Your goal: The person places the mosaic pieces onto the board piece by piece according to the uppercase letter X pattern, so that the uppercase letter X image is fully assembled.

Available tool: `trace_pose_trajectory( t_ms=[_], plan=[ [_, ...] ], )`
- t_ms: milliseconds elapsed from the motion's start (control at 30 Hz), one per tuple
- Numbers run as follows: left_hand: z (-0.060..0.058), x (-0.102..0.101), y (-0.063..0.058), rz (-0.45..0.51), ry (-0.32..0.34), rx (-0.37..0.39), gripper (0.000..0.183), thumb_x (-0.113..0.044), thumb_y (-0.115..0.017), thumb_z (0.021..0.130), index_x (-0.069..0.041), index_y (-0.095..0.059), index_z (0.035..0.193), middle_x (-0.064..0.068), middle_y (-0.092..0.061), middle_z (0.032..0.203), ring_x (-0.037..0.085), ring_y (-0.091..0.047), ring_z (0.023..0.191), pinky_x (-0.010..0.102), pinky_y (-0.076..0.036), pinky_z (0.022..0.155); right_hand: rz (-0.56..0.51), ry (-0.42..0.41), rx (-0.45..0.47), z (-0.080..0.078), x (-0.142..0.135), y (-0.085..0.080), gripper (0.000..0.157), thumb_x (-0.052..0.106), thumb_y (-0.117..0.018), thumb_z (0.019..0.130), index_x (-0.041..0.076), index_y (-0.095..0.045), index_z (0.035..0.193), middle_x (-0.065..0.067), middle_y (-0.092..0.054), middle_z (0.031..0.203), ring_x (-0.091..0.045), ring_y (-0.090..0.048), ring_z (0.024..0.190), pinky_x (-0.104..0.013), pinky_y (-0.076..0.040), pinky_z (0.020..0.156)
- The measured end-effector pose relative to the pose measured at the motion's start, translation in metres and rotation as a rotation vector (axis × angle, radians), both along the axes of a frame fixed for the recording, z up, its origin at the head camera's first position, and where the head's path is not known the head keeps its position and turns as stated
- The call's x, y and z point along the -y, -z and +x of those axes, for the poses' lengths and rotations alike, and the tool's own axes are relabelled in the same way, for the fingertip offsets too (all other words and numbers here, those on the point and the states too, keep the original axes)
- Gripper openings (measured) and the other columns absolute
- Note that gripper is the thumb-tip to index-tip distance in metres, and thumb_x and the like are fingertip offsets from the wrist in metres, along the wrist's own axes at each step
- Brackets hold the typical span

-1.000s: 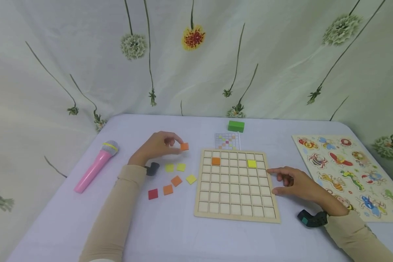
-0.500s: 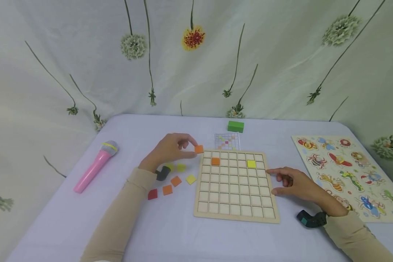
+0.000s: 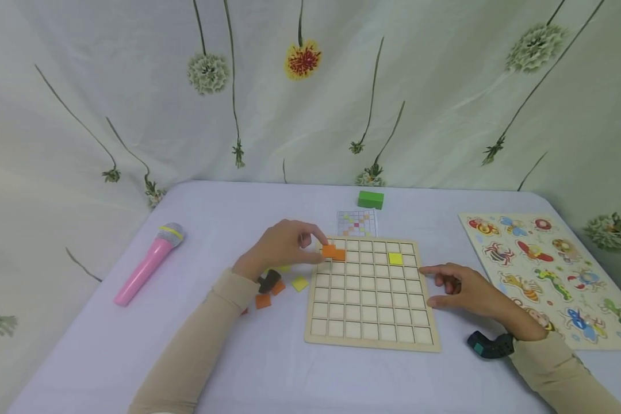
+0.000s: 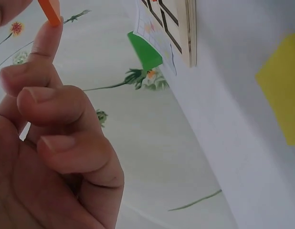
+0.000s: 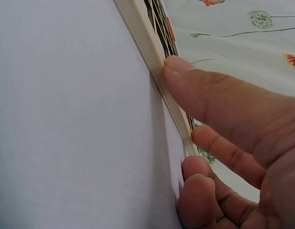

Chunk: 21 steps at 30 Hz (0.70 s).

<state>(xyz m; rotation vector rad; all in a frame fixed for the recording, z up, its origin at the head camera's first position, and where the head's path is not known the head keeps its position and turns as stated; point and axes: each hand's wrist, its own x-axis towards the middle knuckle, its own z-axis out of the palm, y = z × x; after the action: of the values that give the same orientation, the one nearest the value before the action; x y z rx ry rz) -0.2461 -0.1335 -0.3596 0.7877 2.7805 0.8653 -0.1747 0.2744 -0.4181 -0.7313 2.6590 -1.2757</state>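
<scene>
Between thumb and index finger, my left hand pinches a small square orange tile, also seen edge-on as an orange tile in the left wrist view. It is over the upper left cells of a wooden grid board, overlapping another orange tile set in a cell. A yellow tile sits in a cell further right. My right hand touches the board's right edge with index fingertip and thumb, its other fingers bent; the right wrist view shows the thumb against the wooden side.
Left of the board lie loose tiles: a yellow one, an orange one and others partly behind the left wrist. A printed grid card and green block are behind the board. A pink microphone lies left, an insect puzzle board right.
My left hand has carried the orange tile rightward and slightly nearer, from beside the board to above its upper left cells. My right hand stays at the board's edge.
</scene>
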Motion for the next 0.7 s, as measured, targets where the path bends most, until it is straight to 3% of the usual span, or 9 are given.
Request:
trace_pose_trajectory(
  t_ms=[467, 700],
  plan=[
    [-0.002, -0.024, 0.002, -0.058, 0.062, 0.001, 0.023, -0.032, -0.084, 0.088, -0.025, -0.08, 0.11, -0.008, -0.048, 0.073, 0.009, -0.042, 0.067, 0.028, -0.032, 0.06, 0.007, 0.006, 0.015, -0.001, -0.002, -0.001, 0.058, 0.006, -0.09, 0.086, -0.009, -0.067, 0.137, -0.003, -0.053, 0.097, -0.01, -0.046, 0.077, -0.026, -0.04, 0.066],
    [-0.005, -0.04, 0.005, -0.157, 0.1, -0.019, 0.022, -0.035, -0.087, 0.089, -0.026, -0.081, 0.108, -0.009, -0.051, 0.071, 0.01, -0.047, 0.07, 0.027, -0.033, 0.06, 0.005, 0.008, 0.023, -0.001, -0.002, -0.001, 0.058, 0.005, -0.09, 0.086, -0.01, -0.067, 0.137, -0.004, -0.053, 0.096, -0.01, -0.046, 0.076, -0.026, -0.041, 0.066]
  ],
)
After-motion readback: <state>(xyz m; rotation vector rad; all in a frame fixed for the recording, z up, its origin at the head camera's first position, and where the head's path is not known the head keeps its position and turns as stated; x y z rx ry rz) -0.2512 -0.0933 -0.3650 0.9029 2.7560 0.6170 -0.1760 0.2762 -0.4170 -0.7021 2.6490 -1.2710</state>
